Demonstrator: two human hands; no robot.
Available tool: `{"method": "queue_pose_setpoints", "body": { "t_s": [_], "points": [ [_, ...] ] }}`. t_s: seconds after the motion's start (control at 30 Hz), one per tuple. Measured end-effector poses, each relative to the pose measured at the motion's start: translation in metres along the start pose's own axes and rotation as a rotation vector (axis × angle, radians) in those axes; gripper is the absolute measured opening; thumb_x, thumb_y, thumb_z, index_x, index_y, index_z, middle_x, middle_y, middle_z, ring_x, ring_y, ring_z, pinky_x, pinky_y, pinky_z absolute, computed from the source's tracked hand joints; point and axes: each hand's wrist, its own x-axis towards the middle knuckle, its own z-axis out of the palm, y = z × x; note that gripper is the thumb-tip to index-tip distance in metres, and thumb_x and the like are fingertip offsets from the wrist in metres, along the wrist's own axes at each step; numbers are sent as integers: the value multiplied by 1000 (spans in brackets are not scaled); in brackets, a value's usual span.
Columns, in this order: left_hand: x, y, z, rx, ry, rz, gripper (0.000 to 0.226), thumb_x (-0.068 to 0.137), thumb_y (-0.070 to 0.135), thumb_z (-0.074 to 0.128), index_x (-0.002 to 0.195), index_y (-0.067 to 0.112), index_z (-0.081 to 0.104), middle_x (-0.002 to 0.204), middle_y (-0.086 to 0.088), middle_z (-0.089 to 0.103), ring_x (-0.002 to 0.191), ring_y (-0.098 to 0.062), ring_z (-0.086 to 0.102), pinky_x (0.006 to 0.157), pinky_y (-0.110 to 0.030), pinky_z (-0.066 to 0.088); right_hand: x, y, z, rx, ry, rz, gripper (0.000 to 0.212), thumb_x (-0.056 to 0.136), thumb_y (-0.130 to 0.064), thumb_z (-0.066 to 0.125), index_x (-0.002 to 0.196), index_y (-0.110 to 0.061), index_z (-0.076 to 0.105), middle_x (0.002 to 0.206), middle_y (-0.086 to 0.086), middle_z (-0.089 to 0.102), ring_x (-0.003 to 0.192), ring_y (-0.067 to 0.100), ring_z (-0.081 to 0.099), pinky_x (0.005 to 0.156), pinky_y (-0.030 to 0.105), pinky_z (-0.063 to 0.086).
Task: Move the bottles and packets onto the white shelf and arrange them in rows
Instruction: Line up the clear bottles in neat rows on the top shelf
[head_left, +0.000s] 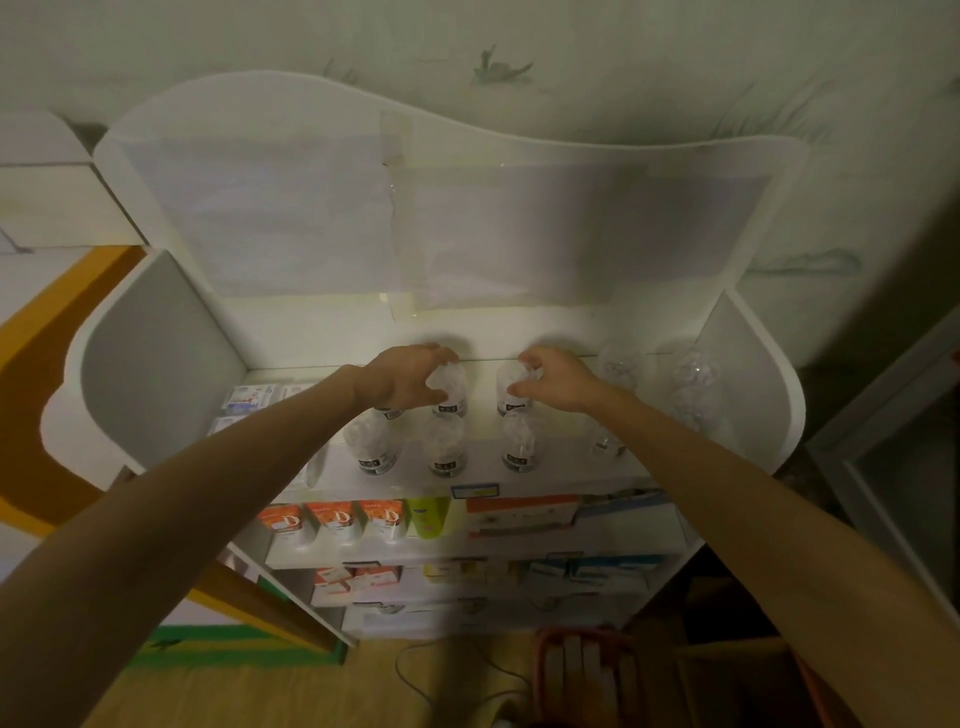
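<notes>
Large "D" on orange cartons

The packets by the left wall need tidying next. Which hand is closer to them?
The left hand, probably. It holds a back-row bottle nearest the packets. The right hand grips another bottle farther right and would have to cross over.

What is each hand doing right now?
Left hand: closed on a back-row bottle.
Right hand: closed on the neighbouring back-row bottle.

One head-worn wide-angle view looks forward and down from above. It faces the white shelf at arm's reach, against the wall.
</notes>
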Motion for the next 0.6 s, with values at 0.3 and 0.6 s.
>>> {"method": "queue_pose_setpoints", "body": {
  "t_s": [0.3, 0.6],
  "points": [
    [-13, 8, -17, -10, 149, 79, 62, 94, 43, 59, 148, 21, 39, 154, 1, 36, 131, -21, 46, 100, -34, 43, -19, 1, -4, -17, 181, -91, 65, 90, -45, 64, 144, -17, 42, 148, 3, 44, 133, 22, 44, 107, 43, 41],
    [-21, 42, -21, -42, 140, 208, 43, 94, 41, 59, 134, 25, 55, 134, 9, 52, 107, -11, 60, 80, -27, 46, -46, 9, -10, -78, 306, -233, 44, 93, -33, 62, 134, -20, 53, 138, 0, 52, 128, 19, 46, 102, 36, 42]
  ]
}}
